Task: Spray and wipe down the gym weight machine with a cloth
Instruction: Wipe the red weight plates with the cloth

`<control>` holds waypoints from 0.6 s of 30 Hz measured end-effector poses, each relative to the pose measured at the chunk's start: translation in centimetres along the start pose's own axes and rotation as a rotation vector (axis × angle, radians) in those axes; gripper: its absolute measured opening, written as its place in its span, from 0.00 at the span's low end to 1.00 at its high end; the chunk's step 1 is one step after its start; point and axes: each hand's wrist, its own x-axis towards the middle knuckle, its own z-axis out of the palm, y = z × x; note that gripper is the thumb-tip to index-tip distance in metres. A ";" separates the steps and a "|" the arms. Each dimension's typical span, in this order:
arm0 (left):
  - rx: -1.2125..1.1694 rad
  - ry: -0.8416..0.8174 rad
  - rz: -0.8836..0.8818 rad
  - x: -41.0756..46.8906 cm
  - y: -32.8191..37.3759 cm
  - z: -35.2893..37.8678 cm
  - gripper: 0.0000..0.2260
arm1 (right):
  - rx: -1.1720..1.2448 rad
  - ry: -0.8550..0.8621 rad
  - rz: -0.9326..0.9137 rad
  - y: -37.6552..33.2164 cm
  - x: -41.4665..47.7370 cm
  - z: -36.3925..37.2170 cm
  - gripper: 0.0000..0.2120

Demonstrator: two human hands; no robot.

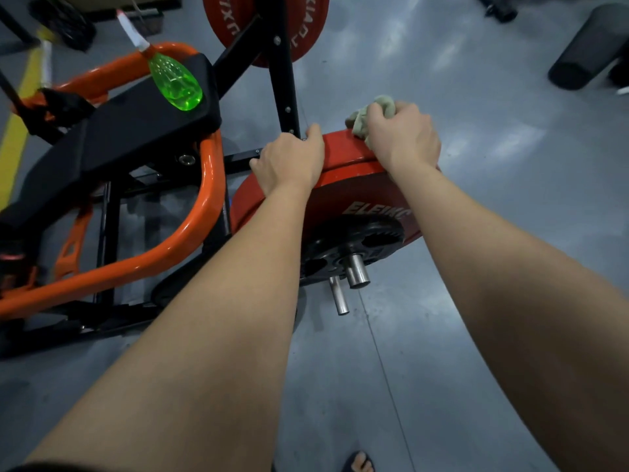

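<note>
A red weight plate [343, 185] sits upright on the machine's steel sleeve [357, 270], with a smaller black plate [354, 240] in front of it. My left hand [287, 161] grips the plate's top rim on the left. My right hand [403, 136] holds a bunched pale green cloth [362, 119] and presses it onto the rim's top right. A green spray bottle [175, 80] with a white nozzle lies on the machine's black pad [129, 131].
The orange tubular frame [190, 233] curves left of the plate. A black upright post [286, 80] rises behind, carrying another red plate [306, 28]. A black cylinder [592, 46] lies at the far right on the grey floor. My sandalled foot [359, 463] shows at the bottom.
</note>
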 end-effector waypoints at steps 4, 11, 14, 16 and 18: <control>-0.030 0.009 0.017 0.2 -0.3 0.3 0.28 | 0.053 0.004 0.057 0.4 0.1 0.0 0.21; -0.027 0.032 0.035 0.3 -0.4 0.6 0.27 | 0.153 -0.032 0.258 3.7 1.6 -1.3 0.28; -0.010 0.043 0.022 0.5 -0.3 0.8 0.28 | 0.063 -0.038 0.225 4.2 1.5 -0.8 0.27; -0.015 0.037 0.015 0.7 -0.4 0.7 0.28 | -0.036 -0.002 0.120 3.4 0.5 -0.3 0.26; -0.021 0.046 0.013 0.8 -0.6 0.6 0.28 | -0.055 0.015 -0.048 2.8 -0.8 0.0 0.23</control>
